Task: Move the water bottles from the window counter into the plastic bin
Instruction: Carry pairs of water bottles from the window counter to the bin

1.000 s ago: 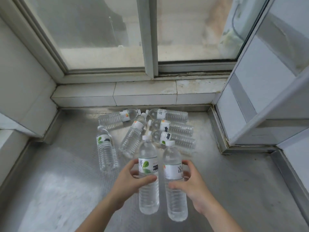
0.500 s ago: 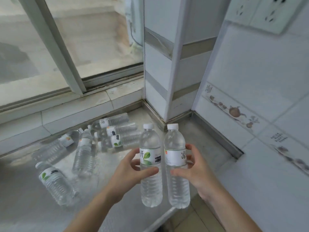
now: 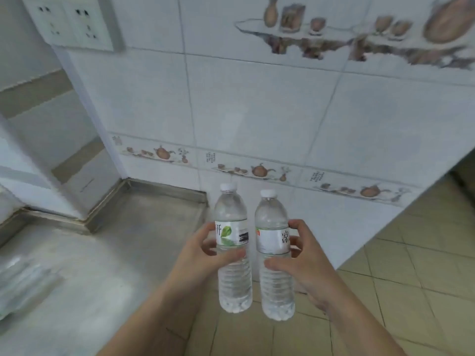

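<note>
Two clear water bottles held upright side by side, just apart, out past the edge of the metal counter and over the tiled floor. Left bottle wrapped by the left hand, thumb across the front just under the label, fingers curled round the far left side. Right bottle gripped by the right hand in the same way, thumb in front below the label, fingers hooked round the right side at label height. Both with white screw caps, ribbed lower halves and water nearly to the neck.

Left label white with a green leaf, a partial Chinese character (looks like 开) and a small black block of print too blurred to read. Right label white with a red-and-green edge and the character 凉 beside the fingers.

Behind, a glossy white tiled wall with a border strip of brown teapots and cups. Wall sockets at top left. Blurred plastic shapes at the far left of the counter, not identifiable.
</note>
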